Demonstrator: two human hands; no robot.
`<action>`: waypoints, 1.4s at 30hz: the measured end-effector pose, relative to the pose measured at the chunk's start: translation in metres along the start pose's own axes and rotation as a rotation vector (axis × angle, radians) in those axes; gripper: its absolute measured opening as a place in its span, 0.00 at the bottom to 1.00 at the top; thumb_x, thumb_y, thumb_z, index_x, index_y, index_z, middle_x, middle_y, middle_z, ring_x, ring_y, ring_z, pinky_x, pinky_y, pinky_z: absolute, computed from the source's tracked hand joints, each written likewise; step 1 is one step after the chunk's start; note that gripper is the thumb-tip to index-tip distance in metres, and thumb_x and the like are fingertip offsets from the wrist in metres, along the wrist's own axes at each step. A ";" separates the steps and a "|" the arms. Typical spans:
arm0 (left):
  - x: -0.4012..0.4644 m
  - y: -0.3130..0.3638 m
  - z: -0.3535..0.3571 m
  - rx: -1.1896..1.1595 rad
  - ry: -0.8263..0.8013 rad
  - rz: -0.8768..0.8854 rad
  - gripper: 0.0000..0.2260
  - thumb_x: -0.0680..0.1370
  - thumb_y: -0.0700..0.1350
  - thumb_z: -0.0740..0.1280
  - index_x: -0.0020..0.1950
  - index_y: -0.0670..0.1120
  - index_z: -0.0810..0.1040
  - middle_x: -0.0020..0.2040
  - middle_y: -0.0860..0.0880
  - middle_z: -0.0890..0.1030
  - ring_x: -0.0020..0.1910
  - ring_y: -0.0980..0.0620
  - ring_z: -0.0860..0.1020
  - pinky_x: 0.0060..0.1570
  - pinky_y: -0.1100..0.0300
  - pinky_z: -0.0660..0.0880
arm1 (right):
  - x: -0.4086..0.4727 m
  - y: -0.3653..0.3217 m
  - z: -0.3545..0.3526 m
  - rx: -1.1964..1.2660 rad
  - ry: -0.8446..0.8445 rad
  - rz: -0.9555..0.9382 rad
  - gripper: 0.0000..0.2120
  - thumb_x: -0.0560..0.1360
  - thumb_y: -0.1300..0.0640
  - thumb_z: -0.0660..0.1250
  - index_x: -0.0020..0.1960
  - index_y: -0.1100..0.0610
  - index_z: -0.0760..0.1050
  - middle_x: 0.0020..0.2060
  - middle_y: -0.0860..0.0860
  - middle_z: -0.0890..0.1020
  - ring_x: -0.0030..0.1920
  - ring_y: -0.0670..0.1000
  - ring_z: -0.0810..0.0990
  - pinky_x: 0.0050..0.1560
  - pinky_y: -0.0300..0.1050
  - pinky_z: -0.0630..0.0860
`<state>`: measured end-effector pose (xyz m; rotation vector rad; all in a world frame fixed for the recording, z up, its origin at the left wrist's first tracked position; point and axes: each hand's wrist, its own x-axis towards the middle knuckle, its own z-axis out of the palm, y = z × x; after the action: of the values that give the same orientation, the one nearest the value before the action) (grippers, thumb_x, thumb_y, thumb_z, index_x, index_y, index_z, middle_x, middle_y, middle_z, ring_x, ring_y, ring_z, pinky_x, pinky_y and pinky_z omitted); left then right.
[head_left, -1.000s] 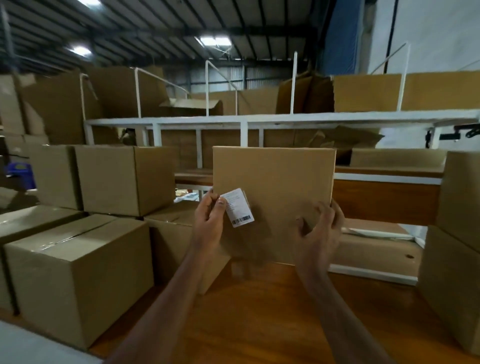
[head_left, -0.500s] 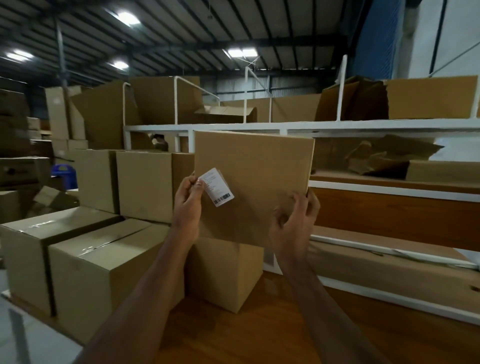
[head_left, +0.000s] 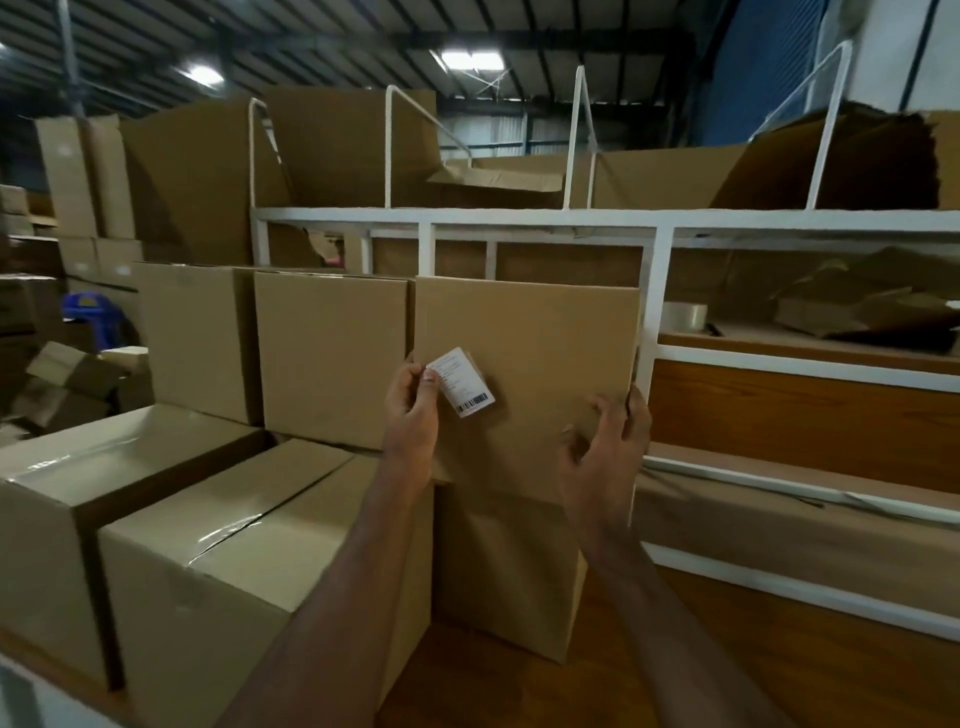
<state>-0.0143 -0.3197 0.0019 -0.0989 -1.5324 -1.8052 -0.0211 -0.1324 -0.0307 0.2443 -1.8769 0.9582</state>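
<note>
I hold a brown cardboard box (head_left: 535, 364) up in front of me, level with the upper row of stacked boxes. My left hand (head_left: 413, 410) grips its left edge and pinches a white barcode label (head_left: 466, 382) against its near face. My right hand (head_left: 605, 452) grips the box at its lower right corner, fingers curled round the edge. The box's underside and far side are hidden.
Taped cardboard boxes (head_left: 218, 540) are stacked at the left on a wooden table (head_left: 675, 665). Another box (head_left: 509, 566) stands directly below the held one. A white shelf rack (head_left: 654, 249) with flattened cardboard and a tape roll (head_left: 683, 317) rises behind.
Both hands have carried the box leftward off the table, over the stack of boxes. The view has turned left with it. The grip on box and label is unchanged.
</note>
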 end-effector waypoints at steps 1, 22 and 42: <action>0.004 -0.006 0.000 0.008 0.011 -0.001 0.08 0.85 0.43 0.61 0.46 0.48 0.75 0.45 0.51 0.77 0.40 0.61 0.76 0.40 0.66 0.73 | 0.000 0.000 0.007 -0.012 -0.011 0.007 0.23 0.75 0.62 0.72 0.68 0.56 0.70 0.76 0.60 0.60 0.75 0.60 0.63 0.66 0.47 0.70; -0.057 0.013 -0.024 -0.021 -0.082 -0.116 0.06 0.83 0.45 0.64 0.54 0.43 0.78 0.57 0.42 0.80 0.52 0.54 0.82 0.46 0.64 0.79 | -0.059 -0.041 0.007 0.215 -0.192 0.028 0.16 0.80 0.51 0.66 0.66 0.55 0.76 0.59 0.51 0.80 0.59 0.47 0.77 0.54 0.40 0.77; -0.113 0.093 -0.282 0.481 0.698 0.137 0.14 0.84 0.47 0.61 0.69 0.53 0.77 0.67 0.52 0.75 0.67 0.56 0.73 0.65 0.62 0.71 | -0.173 -0.258 0.040 0.840 -0.531 0.087 0.04 0.79 0.58 0.68 0.46 0.55 0.81 0.40 0.45 0.83 0.40 0.40 0.81 0.35 0.28 0.72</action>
<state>0.2323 -0.5115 -0.0578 0.5833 -1.3421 -1.1358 0.1786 -0.3730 -0.0516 1.0000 -1.8347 1.8474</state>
